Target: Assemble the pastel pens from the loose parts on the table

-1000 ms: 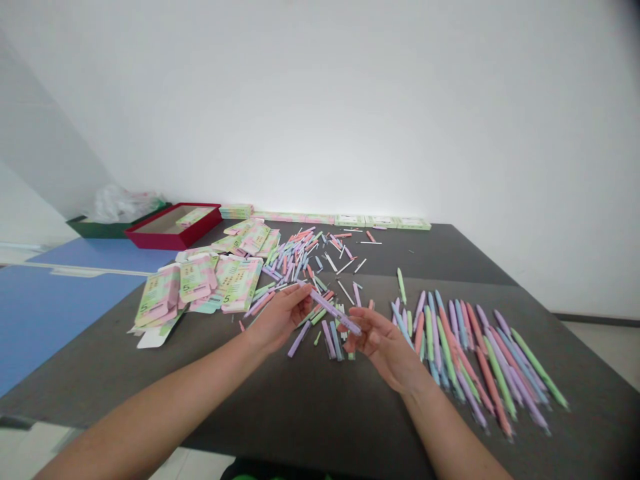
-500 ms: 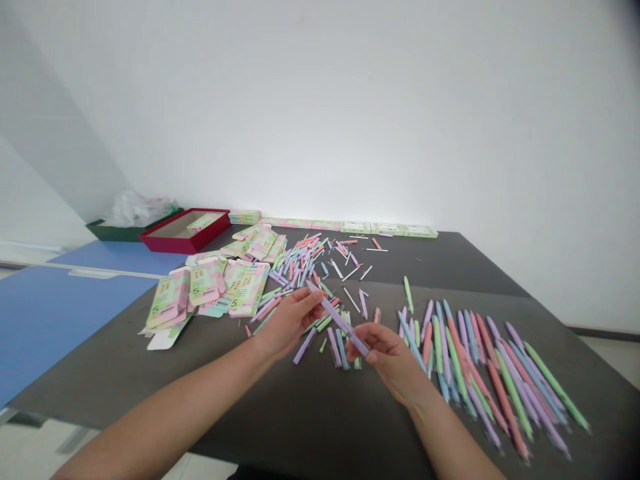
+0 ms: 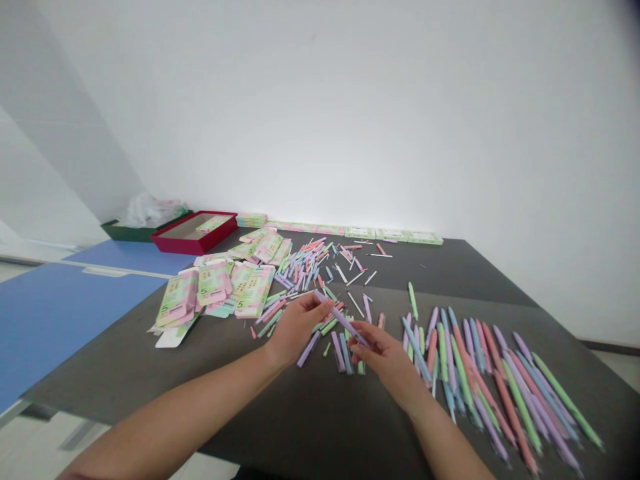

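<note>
A purple pen (image 3: pixel 341 319) slants between my two hands above the dark table (image 3: pixel 300 413). My left hand (image 3: pixel 300 327) pinches its upper end between thumb and fingers. Around its lower end the fingers of my right hand (image 3: pixel 383 357) are closed. Beneath and beyond the hands lie loose pen parts (image 3: pixel 310 260) in purple, pink, blue and green, with thin white refills (image 3: pixel 355 303) among them. To the right, many pastel pens (image 3: pixel 470 373) lie side by side in a spread group. One green pen (image 3: pixel 413 300) lies apart, behind that group.
Flat printed cartons (image 3: pixel 215 283) overlap at the left. Behind them stand a red box (image 3: pixel 195 233) and a green tray (image 3: pixel 130 231) holding clear plastic. A row of small boxes (image 3: pixel 395 235) runs along the wall. A blue surface (image 3: pixel 85 313) adjoins on the left.
The view has shifted slightly, so everything sits a little further right and lower. Both hands keep hold of the purple pen, and my right fingers have curled differently around its lower end.
</note>
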The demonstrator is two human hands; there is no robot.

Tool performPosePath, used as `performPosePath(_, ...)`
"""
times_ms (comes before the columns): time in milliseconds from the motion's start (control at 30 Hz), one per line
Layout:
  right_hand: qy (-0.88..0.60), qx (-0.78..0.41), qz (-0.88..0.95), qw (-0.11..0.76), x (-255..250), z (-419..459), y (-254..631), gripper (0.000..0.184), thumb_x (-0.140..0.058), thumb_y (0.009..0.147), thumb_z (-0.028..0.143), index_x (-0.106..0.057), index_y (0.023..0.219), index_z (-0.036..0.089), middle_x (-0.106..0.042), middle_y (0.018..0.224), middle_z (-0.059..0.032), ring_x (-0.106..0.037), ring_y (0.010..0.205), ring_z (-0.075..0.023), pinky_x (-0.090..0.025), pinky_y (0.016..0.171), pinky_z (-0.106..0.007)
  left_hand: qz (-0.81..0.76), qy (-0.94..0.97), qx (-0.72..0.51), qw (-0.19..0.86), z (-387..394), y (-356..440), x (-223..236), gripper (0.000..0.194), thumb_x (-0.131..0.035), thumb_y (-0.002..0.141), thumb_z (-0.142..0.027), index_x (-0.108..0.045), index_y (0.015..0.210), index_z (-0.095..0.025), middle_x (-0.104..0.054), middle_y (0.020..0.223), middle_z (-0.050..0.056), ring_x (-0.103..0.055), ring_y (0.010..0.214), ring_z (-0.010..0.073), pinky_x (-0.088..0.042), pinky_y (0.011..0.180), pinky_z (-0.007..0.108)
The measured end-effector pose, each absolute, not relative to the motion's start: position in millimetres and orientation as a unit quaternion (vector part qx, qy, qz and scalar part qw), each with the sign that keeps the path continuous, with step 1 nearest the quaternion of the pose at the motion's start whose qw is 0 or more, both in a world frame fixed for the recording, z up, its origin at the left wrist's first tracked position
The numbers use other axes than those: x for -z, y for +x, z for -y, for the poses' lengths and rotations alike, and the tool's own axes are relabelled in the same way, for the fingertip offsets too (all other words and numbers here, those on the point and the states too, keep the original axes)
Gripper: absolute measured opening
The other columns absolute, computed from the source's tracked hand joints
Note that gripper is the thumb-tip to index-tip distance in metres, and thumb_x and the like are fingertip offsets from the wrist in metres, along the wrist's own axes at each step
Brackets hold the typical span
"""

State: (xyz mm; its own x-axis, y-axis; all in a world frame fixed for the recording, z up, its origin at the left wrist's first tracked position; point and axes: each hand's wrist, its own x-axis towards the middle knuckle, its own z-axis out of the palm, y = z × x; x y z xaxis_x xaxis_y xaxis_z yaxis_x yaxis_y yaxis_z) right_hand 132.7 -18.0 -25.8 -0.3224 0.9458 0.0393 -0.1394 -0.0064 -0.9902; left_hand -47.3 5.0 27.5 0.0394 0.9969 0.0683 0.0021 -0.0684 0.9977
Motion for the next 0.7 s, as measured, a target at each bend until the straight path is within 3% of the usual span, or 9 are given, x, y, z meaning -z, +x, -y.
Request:
performPosePath(100,-0.384,-0.608,0.554,0.418,28,20,129,0.021,-0.058,0.08,0.034,-0.065,0.092,0.018,-0.059,0.064,0.0012,-0.055,0.052,-0.0106,-0.044,0.054,-0.024,-0.459,0.528,-0.489,0.521,-6,-45,-20,0.028,-0.064,0.071,-0.041,-0.06,0.069,-0.013,-0.049,0.059,-0.003,-0.04,0.056,0.0081,-0.032,0.055,0.021)
performPosePath(267,-0.29,-0.766,0.428,0.382,26,28,128,0.029,-0.051,0.085,0.038,-0.061,0.098,0.014,-0.055,0.053,0.0021,-0.047,0.039,-0.0083,-0.037,0.038,-0.019,-0.439,0.501,-0.484,0.568,-10,-46,-12,0.027,-0.066,0.069,-0.039,-0.061,0.072,-0.013,-0.05,0.061,-0.002,-0.041,0.057,0.0076,-0.032,0.054,0.02)
performPosePath(400,-0.275,-0.787,0.409,0.371,27,29,127,0.029,-0.051,0.086,0.038,-0.06,0.098,0.013,-0.055,0.052,0.0023,-0.046,0.037,-0.0075,-0.036,0.036,-0.018,-0.432,0.496,-0.476,0.584,-14,-46,-8,0.024,-0.066,0.071,-0.037,-0.061,0.072,-0.013,-0.05,0.062,-0.003,-0.041,0.057,0.0069,-0.033,0.056,0.019)
performPosePath(533,-0.329,-0.71,0.481,0.397,35,21,126,0.03,-0.05,0.085,0.04,-0.059,0.096,0.014,-0.058,0.058,0.0008,-0.051,0.044,-0.0096,-0.04,0.042,-0.02,-0.434,0.502,-0.444,0.602,-19,-44,0,0.027,-0.062,0.073,-0.04,-0.063,0.072,-0.013,-0.052,0.062,-0.002,-0.043,0.056,0.0071,-0.034,0.056,0.019)
performPosePath(700,-0.472,-0.542,0.5,0.483,34,2,149,0.032,-0.052,0.082,0.044,-0.061,0.093,0.015,-0.058,0.058,0.0019,-0.05,0.045,-0.0091,-0.039,0.046,-0.021,-0.489,0.53,-0.428,0.545,-11,-40,23,0.034,-0.057,0.075,-0.043,-0.067,0.092,-0.015,-0.061,0.074,0.001,-0.052,0.066,0.0118,-0.041,0.064,0.023)
